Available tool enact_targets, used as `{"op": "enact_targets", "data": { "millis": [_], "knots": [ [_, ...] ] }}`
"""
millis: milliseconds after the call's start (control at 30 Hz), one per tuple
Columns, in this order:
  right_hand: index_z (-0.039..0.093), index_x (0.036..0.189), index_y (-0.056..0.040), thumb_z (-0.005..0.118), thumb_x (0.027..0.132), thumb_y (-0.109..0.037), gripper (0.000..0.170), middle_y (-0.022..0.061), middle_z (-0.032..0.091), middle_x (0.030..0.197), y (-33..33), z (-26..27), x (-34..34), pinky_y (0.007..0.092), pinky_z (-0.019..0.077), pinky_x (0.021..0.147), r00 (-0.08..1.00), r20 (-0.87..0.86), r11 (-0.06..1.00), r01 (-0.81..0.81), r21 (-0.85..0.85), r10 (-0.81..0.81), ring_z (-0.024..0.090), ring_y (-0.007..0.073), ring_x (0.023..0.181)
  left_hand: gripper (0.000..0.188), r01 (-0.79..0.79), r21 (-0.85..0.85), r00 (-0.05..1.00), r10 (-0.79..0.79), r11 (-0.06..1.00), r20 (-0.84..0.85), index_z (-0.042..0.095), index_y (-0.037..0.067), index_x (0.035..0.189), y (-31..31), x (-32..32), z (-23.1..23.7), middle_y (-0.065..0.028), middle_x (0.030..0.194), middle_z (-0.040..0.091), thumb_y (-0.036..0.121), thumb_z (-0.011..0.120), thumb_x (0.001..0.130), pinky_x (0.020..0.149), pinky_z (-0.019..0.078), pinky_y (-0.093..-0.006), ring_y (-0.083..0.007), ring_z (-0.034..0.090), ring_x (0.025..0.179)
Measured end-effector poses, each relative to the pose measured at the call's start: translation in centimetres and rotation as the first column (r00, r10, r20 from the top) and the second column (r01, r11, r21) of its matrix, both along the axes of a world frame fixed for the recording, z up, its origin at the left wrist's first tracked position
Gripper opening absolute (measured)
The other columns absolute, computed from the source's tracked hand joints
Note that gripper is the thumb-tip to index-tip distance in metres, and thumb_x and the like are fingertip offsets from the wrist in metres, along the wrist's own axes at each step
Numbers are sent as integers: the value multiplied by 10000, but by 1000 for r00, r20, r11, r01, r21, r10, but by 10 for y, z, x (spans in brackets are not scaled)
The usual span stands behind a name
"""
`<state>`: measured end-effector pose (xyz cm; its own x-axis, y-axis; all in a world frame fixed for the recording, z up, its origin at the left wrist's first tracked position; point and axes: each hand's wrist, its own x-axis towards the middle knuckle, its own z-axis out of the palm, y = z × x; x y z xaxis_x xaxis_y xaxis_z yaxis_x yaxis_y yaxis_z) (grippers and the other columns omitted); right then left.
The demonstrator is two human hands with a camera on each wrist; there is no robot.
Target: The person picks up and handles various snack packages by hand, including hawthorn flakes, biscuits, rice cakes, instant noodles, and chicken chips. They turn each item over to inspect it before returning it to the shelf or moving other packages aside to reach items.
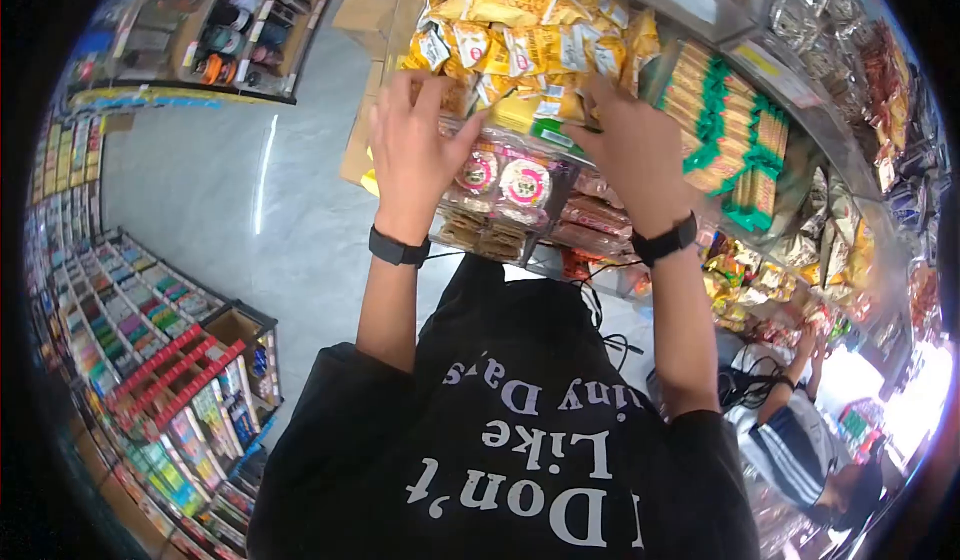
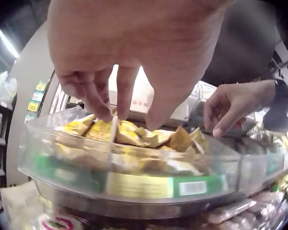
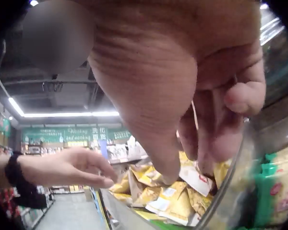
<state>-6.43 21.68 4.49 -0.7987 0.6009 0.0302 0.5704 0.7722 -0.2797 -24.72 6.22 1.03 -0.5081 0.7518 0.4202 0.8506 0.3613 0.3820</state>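
Note:
Small yellow snack packets (image 1: 530, 50) fill a clear plastic bin (image 2: 69, 163) with a green and yellow label strip on its front. My left hand (image 1: 412, 150) is over the bin's left side, fingers pointing down with the tips right at the packets. In the left wrist view nothing shows between its thumb and fingers. At the right side of the bin is my right hand (image 1: 638, 155), its fingers loosely bent over the packets and holding nothing visible. The right wrist view shows its thumb low against the yellow packets.
Beside the bin on the right lie biscuit packs with green ends (image 1: 735, 135). Below its front are round pink-and-white packs (image 1: 524, 182). Grey floor (image 1: 215, 175) and stocked shelves (image 1: 150, 320) lie to the left. Another person (image 1: 800, 455) is at the lower right.

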Motion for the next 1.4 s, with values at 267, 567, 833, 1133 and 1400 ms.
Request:
{"op": "enact_targets", "data": {
  "millis": [267,567,833,1133,1400],
  "knots": [
    [599,1080,-134,713,846,-200,269,126,681,714,18,-37,-22,467,544,602,987,-131,990,106,95,-93,700,346,716,653,89,-96,996,-87,991,27,593,52,1064,29,-34,-7,-167,1082,530,316,960,592,832,433,-460,-371,532,1003],
    [527,1184,-76,703,828,-164,407,205,648,715,37,-9,-29,493,524,625,969,-192,987,161,23,-154,675,405,720,656,195,-94,979,-189,976,77,532,73,1022,49,-50,-13,-148,1087,461,352,964,615,872,379,-468,-371,482,1037],
    [525,1204,-166,745,833,-185,431,104,681,828,18,-37,-16,430,560,640,999,35,984,27,178,-33,707,324,799,662,217,-58,976,-215,975,32,535,70,1013,51,-54,-20,-147,1040,465,364,967,606,859,371,-461,-365,472,1003],
    [516,1197,-93,695,840,-146,403,183,654,767,34,-8,-17,480,527,628,999,4,997,47,57,-47,677,391,758,623,234,-49,972,-233,971,20,533,75,1007,50,-54,-19,-138,1053,457,364,948,644,878,368,-455,-361,467,1024],
    [512,1172,-76,660,810,-93,392,202,632,698,37,-8,-17,509,506,594,995,-78,998,68,-5,-68,658,422,695,610,233,-23,972,-233,972,7,534,73,1011,48,-51,-21,-138,1055,460,353,944,656,877,371,-461,-360,474,1019]
  ]
}}
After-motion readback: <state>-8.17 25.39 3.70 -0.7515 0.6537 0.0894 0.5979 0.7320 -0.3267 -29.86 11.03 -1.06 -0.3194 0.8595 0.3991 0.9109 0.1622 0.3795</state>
